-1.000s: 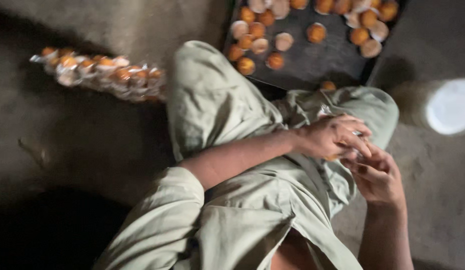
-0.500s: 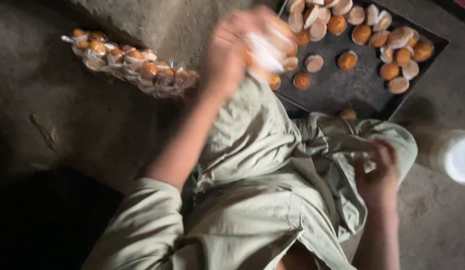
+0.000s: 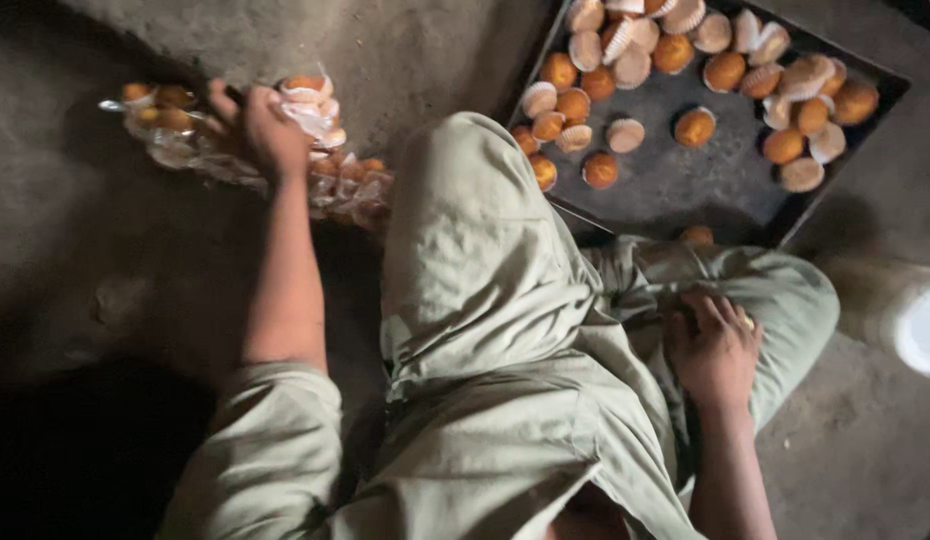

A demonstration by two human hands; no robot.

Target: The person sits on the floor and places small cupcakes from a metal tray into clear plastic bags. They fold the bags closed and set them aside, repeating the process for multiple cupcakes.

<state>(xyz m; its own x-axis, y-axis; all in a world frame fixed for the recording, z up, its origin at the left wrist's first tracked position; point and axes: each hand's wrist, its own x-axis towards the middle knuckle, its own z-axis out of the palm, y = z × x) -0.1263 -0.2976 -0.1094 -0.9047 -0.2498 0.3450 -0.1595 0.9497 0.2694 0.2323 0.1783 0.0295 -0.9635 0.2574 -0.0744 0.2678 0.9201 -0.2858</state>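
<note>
A person in pale green-grey cotton clothes sits on a rough grey concrete floor (image 3: pixel 125 290), seen from above, one knee drawn up in the middle of the view. The left hand (image 3: pixel 257 130) reaches out to the left and rests, fingers curled, on a row of clear plastic packets of small golden-brown cupcakes (image 3: pixel 330 170) lying on the floor; a packet of cakes in white paper cases (image 3: pixel 310 100) sits right at its fingertips, and whether the fingers grip it cannot be told. The right hand (image 3: pixel 715 345) lies on the right thigh, fingers bent inward and loosely closed over something small that is mostly hidden, with only a pale glint showing at its edge.

Beyond the raised knee lies a dark rectangular metal baking tray (image 3: pixel 685 190), scattered with loose golden-brown cupcakes (image 3: pixel 695 127), some upright, others tipped over to show their fluted white paper cases. One cake (image 3: pixel 697 235) sits just outside the tray's near edge, against the leg. A round white container (image 3: pixel 920 320) stands at the far right.
</note>
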